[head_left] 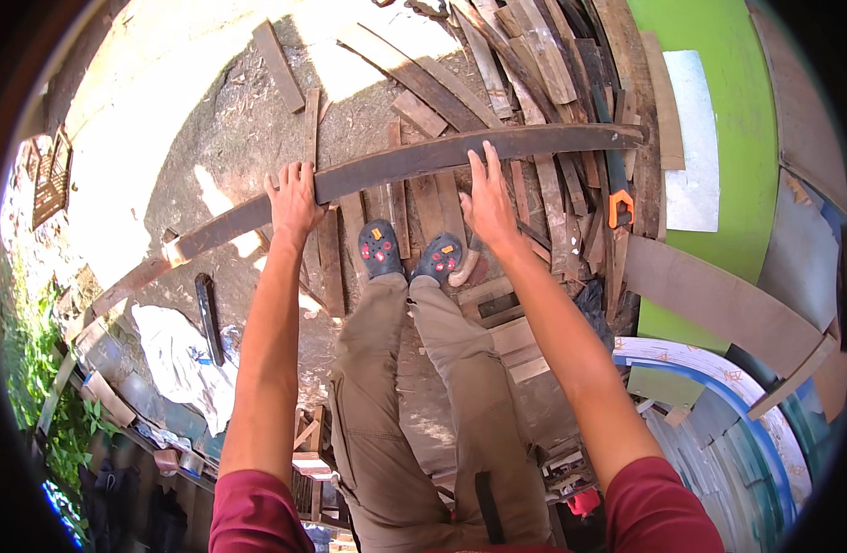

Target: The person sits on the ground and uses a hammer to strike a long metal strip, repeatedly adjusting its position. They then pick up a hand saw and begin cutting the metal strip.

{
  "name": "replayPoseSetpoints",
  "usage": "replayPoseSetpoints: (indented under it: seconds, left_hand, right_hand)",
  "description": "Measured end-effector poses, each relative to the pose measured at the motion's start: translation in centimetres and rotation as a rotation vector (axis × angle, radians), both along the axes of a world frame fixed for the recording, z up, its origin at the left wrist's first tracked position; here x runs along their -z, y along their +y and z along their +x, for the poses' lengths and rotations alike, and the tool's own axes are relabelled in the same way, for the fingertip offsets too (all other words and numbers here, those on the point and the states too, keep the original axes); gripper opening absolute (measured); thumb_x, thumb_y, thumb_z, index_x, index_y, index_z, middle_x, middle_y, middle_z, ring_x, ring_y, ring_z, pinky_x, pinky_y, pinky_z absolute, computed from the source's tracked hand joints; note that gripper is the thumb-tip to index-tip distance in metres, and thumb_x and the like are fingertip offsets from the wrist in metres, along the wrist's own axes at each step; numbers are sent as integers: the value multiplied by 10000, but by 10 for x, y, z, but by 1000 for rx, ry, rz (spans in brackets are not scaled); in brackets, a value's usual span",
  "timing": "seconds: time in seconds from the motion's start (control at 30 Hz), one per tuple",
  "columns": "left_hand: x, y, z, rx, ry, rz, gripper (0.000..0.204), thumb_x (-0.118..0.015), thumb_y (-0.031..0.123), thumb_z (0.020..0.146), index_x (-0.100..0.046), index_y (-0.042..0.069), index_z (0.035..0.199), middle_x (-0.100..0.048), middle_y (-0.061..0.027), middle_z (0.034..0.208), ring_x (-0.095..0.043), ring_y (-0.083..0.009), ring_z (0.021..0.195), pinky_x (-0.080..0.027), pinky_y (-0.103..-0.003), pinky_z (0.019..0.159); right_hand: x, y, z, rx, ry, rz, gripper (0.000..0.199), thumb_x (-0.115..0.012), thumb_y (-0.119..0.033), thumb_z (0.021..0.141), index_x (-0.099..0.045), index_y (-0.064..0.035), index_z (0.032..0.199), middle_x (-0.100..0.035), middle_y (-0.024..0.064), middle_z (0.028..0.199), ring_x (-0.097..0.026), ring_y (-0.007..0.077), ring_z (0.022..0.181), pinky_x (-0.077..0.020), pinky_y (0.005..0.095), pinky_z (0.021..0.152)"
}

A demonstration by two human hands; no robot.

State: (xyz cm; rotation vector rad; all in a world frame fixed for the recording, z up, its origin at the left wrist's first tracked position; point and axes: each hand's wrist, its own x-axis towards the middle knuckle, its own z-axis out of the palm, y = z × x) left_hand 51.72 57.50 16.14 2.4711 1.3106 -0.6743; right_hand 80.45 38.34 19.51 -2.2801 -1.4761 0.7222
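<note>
A long, dark wooden plank (396,171) stretches across in front of me, bowed by the lens. My left hand (296,201) is closed over it left of the middle, its fingers bent over the wood. Farther right, my right hand (490,198) has its fingers stretched and apart, the fingertips at the plank's near edge. Close to the plank's right end lies a handsaw with an orange handle (620,209). Its blade runs up towards the plank. Several loose boards (351,226) are on the ground below.
A heap of wood strips (534,69) lies at the far right, beside a green panel (732,120) with a white sheet (690,138) on it. My clogs (379,247) stand among boards. A white cloth (186,355) and a dark bar (209,318) lie left.
</note>
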Motion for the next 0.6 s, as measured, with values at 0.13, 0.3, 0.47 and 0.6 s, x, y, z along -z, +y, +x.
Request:
replayPoseSetpoints:
  seconds: [0.13, 0.3, 0.47, 0.6]
  left_hand:
    - [-26, -31, 10, 50, -21, 34, 1163, -861, 428, 742, -160, 132, 1621, -199, -116, 1673, -157, -310, 1564, -118, -639, 1244]
    - [-96, -94, 23, -39, -366, -89, 935, -822, 301, 787, -331, 59, 1545, -298, -155, 1618, -238, -335, 1533, -129, -615, 1244]
    - [-132, -130, -4, -344, -320, -272, 802, -803, 314, 806, -440, 19, 1458, -414, -164, 1536, -316, -336, 1487, -185, -613, 1227]
    - [-135, -120, -49, -642, -293, -304, 638, -789, 343, 837, -580, 11, 1340, -589, -202, 1377, -520, -367, 1341, -383, -485, 1153]
  right_hand:
    - [-25, -95, 17, 239, 186, -227, 287, -710, -71, 878, -644, 10, 1146, -655, 250, 1121, -665, 412, 965, -532, 482, 842]
    - [-106, -175, 25, 497, 18, -612, 223, -734, -220, 908, -718, 2, 899, -695, 226, 797, -687, 416, 781, -533, 464, 725]
    - [-136, -246, 0, 583, 11, -425, 255, -728, -226, 919, -708, 19, 854, -709, 203, 775, -707, 391, 784, -534, 454, 727]
    - [-140, -234, -36, 597, 203, -377, 236, -742, -202, 920, -692, 26, 883, -683, 115, 683, -667, 240, 649, -514, 376, 641]
